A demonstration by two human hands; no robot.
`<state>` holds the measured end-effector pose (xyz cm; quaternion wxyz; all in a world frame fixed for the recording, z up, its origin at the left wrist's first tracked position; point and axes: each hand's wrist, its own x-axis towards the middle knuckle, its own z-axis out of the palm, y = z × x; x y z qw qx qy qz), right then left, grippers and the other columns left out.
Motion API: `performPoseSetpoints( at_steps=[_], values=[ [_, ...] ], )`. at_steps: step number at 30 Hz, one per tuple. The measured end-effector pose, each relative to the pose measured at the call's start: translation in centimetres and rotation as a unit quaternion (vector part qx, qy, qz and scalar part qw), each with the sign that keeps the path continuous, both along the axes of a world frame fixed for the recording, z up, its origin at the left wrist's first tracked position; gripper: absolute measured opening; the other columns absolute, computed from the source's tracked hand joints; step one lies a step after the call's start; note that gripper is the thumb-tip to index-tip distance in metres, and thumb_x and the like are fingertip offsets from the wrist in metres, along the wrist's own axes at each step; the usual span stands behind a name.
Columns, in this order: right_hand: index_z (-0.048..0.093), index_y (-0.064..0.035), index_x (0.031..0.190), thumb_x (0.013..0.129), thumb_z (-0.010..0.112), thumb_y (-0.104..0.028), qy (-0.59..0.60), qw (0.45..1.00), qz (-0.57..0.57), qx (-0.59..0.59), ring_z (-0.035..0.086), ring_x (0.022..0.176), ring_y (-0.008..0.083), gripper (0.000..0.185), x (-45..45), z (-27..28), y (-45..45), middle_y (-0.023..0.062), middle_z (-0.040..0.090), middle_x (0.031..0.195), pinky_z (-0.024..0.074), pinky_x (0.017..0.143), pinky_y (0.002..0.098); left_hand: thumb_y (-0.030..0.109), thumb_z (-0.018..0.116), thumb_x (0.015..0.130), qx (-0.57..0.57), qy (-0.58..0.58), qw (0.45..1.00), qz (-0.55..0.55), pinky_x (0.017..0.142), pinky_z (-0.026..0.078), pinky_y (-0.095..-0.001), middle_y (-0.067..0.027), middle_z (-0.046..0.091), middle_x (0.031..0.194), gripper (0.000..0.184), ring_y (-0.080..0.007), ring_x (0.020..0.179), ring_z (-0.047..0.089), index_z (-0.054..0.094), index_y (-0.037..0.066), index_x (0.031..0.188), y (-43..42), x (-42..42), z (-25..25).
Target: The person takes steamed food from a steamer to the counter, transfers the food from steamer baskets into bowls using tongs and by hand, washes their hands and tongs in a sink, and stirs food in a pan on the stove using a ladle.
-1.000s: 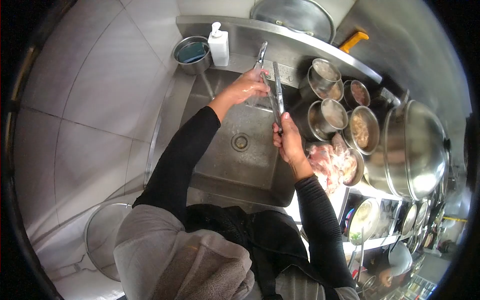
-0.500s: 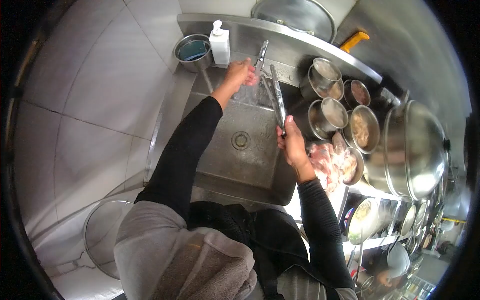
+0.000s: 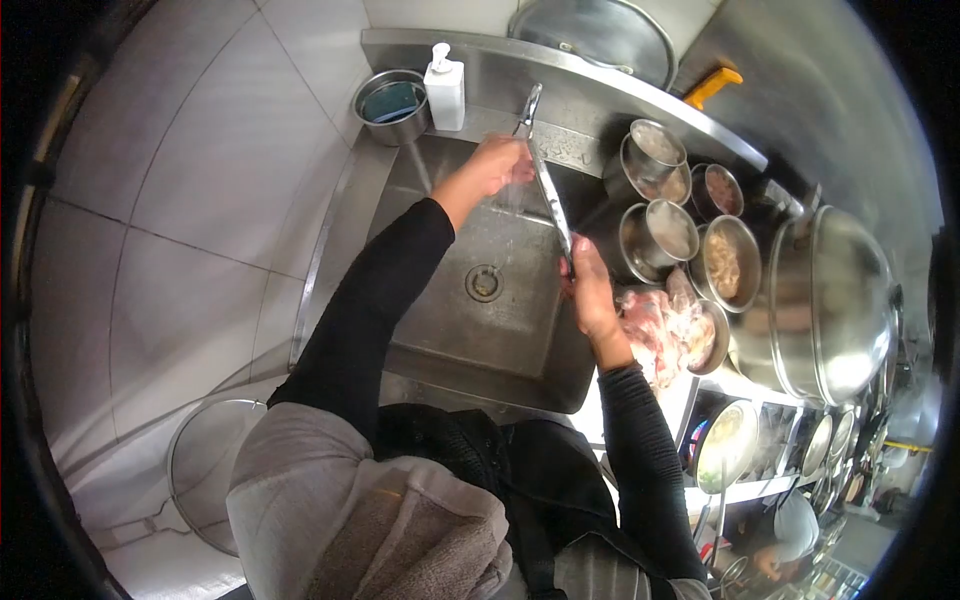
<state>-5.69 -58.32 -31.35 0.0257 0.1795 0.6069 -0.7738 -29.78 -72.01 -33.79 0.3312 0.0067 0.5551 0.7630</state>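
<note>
My right hand is closed round the handle end of a pair of metal tongs, right of the sink basin. The tongs slant up and away toward the tap, their two arms close together. My left hand, partly blurred, is at the far end of the basin just below the tap, beside the tongs' far end. Its fingers are curled; whether they grip the tongs or something else is hidden. Water runs down by this hand into the basin, over the drain.
A white pump bottle and a metal pot of bluish liquid stand at the back left. Several metal food containers, raw meat and a large lidded pot line the right. A pan and another person's arm are lower right.
My left hand has moved slightly down and right, nearer the tongs. The tongs' arms, apart earlier, now look closed together. My right hand has shifted slightly right.
</note>
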Motion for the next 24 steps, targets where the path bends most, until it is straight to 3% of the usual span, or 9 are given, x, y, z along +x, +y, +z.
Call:
performPoseSetpoints(
  at_steps=[2,3,6,15,19,22,24],
  values=[
    [0.055,-0.0072,0.131,0.106,0.044,-0.043,0.053,0.991,0.008,0.119,0.040,0.068,0.0051,0.045,0.0,-0.8,-0.4,-0.0051,0.049,0.083,0.0354,0.060,0.0216,0.011,0.066,0.083,0.043,0.001,0.999,-0.003,0.073,0.055,-0.0350,-0.0086,0.067,0.088,0.018,-0.0228,0.076,0.065,0.067,0.003,0.099,0.1,-0.3,-1.0],
    [0.055,-0.0063,0.130,0.106,0.046,-0.041,0.078,0.985,0.002,0.151,0.041,0.073,0.0045,0.043,-0.3,-1.3,-0.6,-0.0065,0.048,0.085,0.0366,0.064,0.0217,0.009,0.067,0.081,0.086,-0.001,0.996,-0.005,0.072,0.055,-0.0346,-0.0093,0.068,0.088,0.018,-0.0238,0.077,0.066,0.067,0.002,0.098,0.3,-0.2,-1.4],
    [0.056,-0.0063,0.128,0.106,0.046,-0.039,0.109,0.969,-0.020,0.222,0.041,0.073,0.0046,0.041,-0.3,-1.7,-1.1,-0.0063,0.048,0.085,0.0366,0.064,0.0221,0.003,0.067,0.077,0.054,-0.052,0.997,0.017,0.072,0.054,-0.0349,-0.0128,0.068,0.089,0.022,-0.0269,0.082,0.067,0.066,0.001,0.099,0.7,-0.2,-1.2],
    [0.057,-0.0074,0.125,0.106,0.046,-0.040,0.075,0.979,-0.021,0.191,0.038,0.065,0.0029,0.039,-0.1,-2.5,-0.5,-0.0086,0.046,0.077,0.0323,0.057,0.0201,0.002,0.065,0.078,0.111,-0.084,0.990,0.001,0.093,0.054,-0.0404,-0.0161,0.068,0.101,0.033,-0.0304,0.098,0.068,0.061,-0.003,0.111,0.4,0.5,-0.6],
    [0.057,-0.0078,0.125,0.106,0.046,-0.041,0.063,0.981,-0.014,0.185,0.037,0.064,0.0027,0.040,-0.2,-1.9,-0.7,-0.0083,0.045,0.076,0.0318,0.056,0.0197,0.002,0.065,0.080,0.122,-0.086,0.989,-0.006,0.092,0.054,-0.0397,-0.0154,0.068,0.100,0.029,-0.0295,0.096,0.067,0.061,-0.003,0.109,0.4,0.7,0.0],
    [0.056,-0.0060,0.129,0.104,0.051,-0.039,0.069,0.979,-0.009,0.193,0.045,0.067,0.0052,0.042,-0.2,-1.9,-0.8,-0.0058,0.053,0.082,0.0397,0.061,0.0217,0.005,0.065,0.081,0.104,-0.082,0.991,0.005,0.092,0.054,-0.0394,-0.0132,0.068,0.097,0.026,-0.0281,0.093,0.067,0.062,-0.002,0.106,0.5,0.7,0.0],
    [0.052,0.0018,0.128,0.100,0.057,-0.043,0.094,0.962,0.013,0.257,0.058,0.092,0.0170,0.053,0.0,-1.1,-1.1,0.0131,0.065,0.105,0.0472,0.086,0.0315,0.005,0.066,0.081,0.108,-0.096,0.989,-0.011,0.090,0.054,-0.0391,-0.0129,0.068,0.097,0.023,-0.0283,0.091,0.066,0.062,-0.001,0.103,0.3,0.3,-0.2]
  ],
)
